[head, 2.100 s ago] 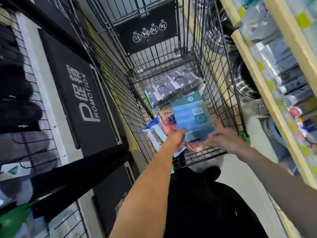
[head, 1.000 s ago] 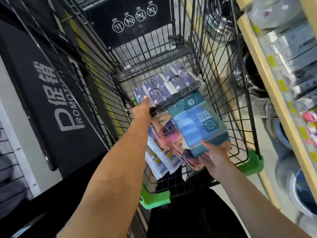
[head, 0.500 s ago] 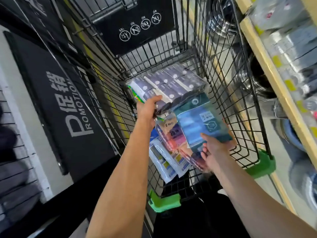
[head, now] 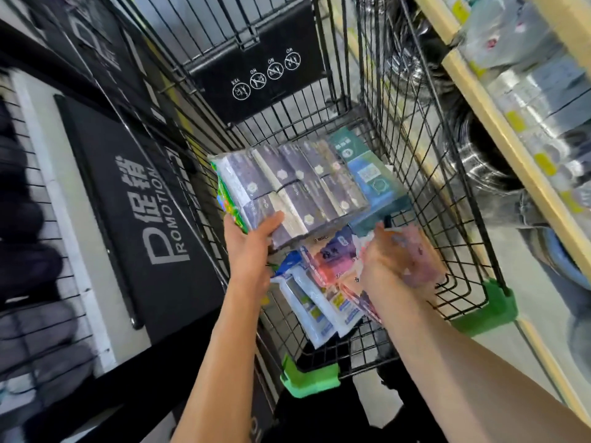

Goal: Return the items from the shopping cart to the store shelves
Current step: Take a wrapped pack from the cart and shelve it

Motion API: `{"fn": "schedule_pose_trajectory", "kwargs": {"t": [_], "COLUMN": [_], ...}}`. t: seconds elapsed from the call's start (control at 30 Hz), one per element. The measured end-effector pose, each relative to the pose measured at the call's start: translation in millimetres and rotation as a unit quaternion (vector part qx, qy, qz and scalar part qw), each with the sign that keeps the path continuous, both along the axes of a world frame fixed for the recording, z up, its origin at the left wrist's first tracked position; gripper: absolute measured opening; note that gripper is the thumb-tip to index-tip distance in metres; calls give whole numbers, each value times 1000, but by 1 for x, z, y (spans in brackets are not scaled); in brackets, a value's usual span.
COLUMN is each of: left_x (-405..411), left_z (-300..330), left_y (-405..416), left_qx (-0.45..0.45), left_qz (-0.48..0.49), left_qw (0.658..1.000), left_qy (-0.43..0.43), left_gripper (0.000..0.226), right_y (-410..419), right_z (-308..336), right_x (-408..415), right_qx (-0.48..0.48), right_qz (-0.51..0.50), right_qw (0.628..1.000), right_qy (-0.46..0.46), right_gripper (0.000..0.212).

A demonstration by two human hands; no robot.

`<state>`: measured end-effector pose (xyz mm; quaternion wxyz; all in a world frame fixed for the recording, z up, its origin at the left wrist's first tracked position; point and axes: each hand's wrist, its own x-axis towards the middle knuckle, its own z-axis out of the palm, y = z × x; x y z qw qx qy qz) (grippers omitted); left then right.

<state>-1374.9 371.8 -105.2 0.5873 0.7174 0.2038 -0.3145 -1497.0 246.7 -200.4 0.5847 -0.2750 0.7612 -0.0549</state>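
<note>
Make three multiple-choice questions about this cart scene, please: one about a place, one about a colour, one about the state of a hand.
1. Where is the teal box?
A. On the wooden shelf
B. Inside the cart, beside the purple pack
C. On the floor

2. What colour are the corner bumpers of the cart?
A. Green
B. Red
C. Yellow

3. What is the left hand doing?
A. Hanging free
B. Resting on the cart rim
C. Gripping the purple pack

Answers:
1 B: the box lies within the wire walls, next to the pack's right side.
2 A: both near corners carry bright green plastic.
3 C: the thumb lies over the pack's near edge and the pack is tilted above the other goods.

The right hand is blurred, over the small packets; its grip cannot be told.
</note>
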Motion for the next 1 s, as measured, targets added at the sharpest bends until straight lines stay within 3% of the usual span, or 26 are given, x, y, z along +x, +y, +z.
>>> {"fn": "schedule_pose_trajectory", "kwargs": {"t": [0.1,0.17,0.27,0.37,0.47,0.53,0.6,0.7,0.8,1.0], "left_x": [8,17,28,36,42,46,46,42,29,-29], "left_z": [7,15,32,56,78,92,103,112,121,166], "left_y": [12,19,27,33,36,24,9,-40,-115,-264], "left_qx": [-16,-37,-66,-77,-74,-67,-61,-62,-92,-183], "left_qz": [-34,-71,-105,-204,-262,-282,-312,-367,-443,-538], "left_qw": [999,997,992,975,961,956,945,921,878,789], "left_qy": [10,16,-12,-36,-41,-53,-71,-113,-158,-233], "left_gripper": [122,123,89,75,87,92,86,50,31,40], "right_y": [-17,-29,-51,-67,-81,-90,-95,-112,-132,-167], "right_z": [3,5,19,48,90,129,159,193,228,291], "right_x": [16,14,11,7,-9,-30,-51,-85,-124,-202], "right_qx": [-22,9,-16,44,-68,-147,-199,-259,-332,-472], "right_qz": [-50,3,129,187,258,267,272,212,132,1], "right_qw": [991,985,985,965,937,915,901,913,915,877], "right_qy": [-126,-172,-114,-180,-225,-264,-273,-234,-187,-87], "right_gripper": [48,54,47,39,12,7,29,55,61,27]}}
